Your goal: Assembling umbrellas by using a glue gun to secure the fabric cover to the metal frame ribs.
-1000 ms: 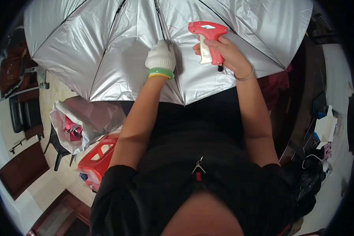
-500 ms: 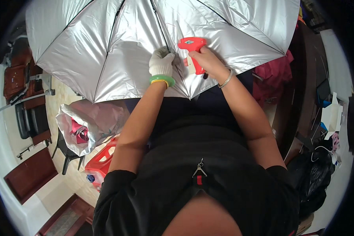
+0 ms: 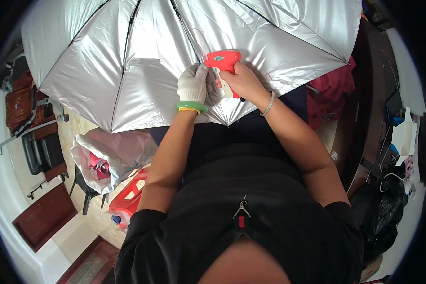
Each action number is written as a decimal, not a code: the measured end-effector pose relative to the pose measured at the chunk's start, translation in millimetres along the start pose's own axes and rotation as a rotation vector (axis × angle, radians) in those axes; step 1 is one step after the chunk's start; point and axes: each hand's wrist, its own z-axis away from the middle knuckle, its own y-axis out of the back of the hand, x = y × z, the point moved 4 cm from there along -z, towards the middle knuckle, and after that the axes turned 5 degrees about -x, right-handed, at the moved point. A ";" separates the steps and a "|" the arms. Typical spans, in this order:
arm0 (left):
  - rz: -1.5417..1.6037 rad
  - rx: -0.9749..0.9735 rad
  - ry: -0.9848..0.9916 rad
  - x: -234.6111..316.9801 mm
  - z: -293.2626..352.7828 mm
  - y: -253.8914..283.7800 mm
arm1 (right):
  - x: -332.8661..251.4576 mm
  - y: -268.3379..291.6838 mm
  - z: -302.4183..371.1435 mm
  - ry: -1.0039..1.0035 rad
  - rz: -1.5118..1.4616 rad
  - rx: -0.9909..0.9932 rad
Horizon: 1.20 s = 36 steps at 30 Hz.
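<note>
An opened umbrella (image 3: 151, 90) with a silver lining and thin dark ribs spreads across my lap, its inner side facing me. My left hand (image 3: 192, 84), in a white knit glove with green and yellow bands at the wrist, is closed on the umbrella at a rib (image 3: 187, 32). My bare right hand (image 3: 245, 83) grips a red tagging gun (image 3: 226, 58) by its handle. The gun's nose points left and meets the rib area just beside my gloved thumb. Whether its needle goes into the cloth is too small to tell.
On my left stand a white sack (image 3: 132, 146) with pink cloth inside and a red plastic jug (image 3: 128, 196) with a blue cap. Dark red cloth (image 3: 333, 97) hangs on my right beside a dark wooden piece of furniture (image 3: 367, 118). A black plastic bag (image 3: 378, 213) lies farther right.
My right hand has brought the tagging gun left and slightly down, up to my gloved fingers. My left hand keeps its hold, and the whole view has shifted a little.
</note>
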 end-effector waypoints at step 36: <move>0.213 -0.161 -0.005 16.0 15.9 4.3 | -15.0 -8.9 -0.3 -0.130 -0.378 -0.180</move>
